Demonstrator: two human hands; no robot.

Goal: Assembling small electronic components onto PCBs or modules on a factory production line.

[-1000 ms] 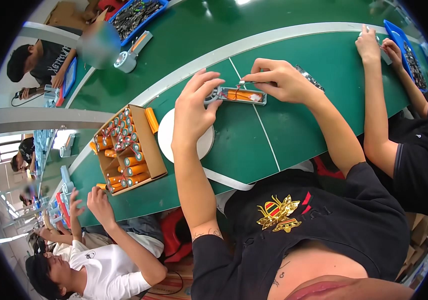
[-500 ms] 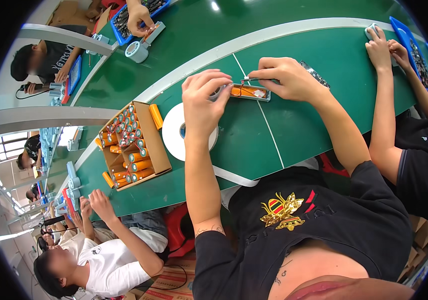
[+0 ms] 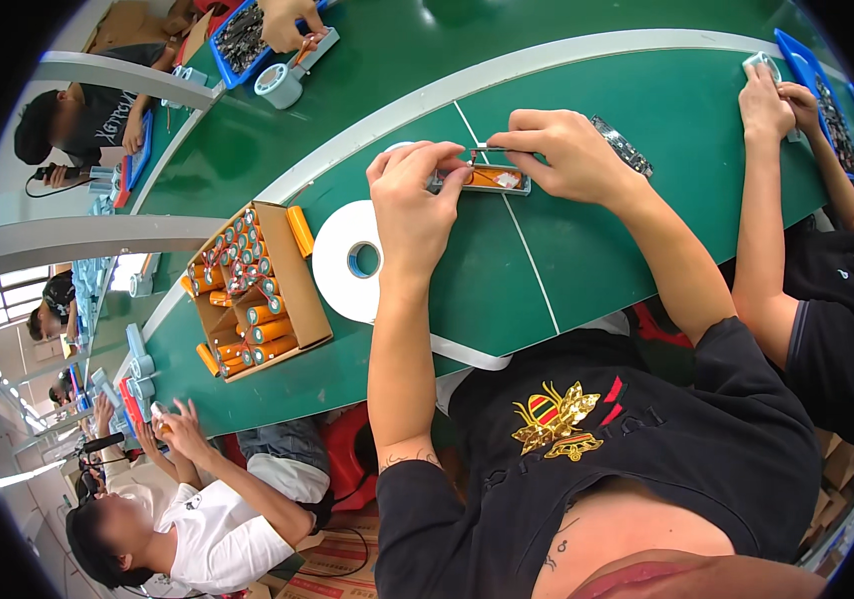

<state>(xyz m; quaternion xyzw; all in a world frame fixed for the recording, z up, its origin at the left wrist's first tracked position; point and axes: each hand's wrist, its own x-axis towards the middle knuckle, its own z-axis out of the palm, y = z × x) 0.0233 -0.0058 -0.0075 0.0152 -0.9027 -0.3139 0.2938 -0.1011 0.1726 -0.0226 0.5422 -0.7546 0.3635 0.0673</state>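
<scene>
My left hand (image 3: 415, 195) is closed round the left end of a pale blue-grey housing (image 3: 519, 190), partly hiding it. Inside the housing's long open trough lies an orange battery pack (image 3: 492, 177) with thin red and dark wires and a small white patch. My right hand (image 3: 576, 155) pinches a thin dark strip (image 3: 507, 150), perhaps a circuit board, just above the trough. A small white connector shows at its left end, close to my left fingertips. Whether those fingertips touch the wires I cannot tell.
A cardboard box (image 3: 292, 280) of orange battery packs stands left, with a loose pack (image 3: 300, 232) beside it. A white tape roll (image 3: 342, 262) lies by my left forearm. Dark circuit boards (image 3: 621, 146) lie beyond my right wrist. Co-workers sit on both sides and across.
Both hands and the housing appear slightly further left, and the dark strip stays above the trough. At left, a co-worker's hands have moved down and now hold something.
</scene>
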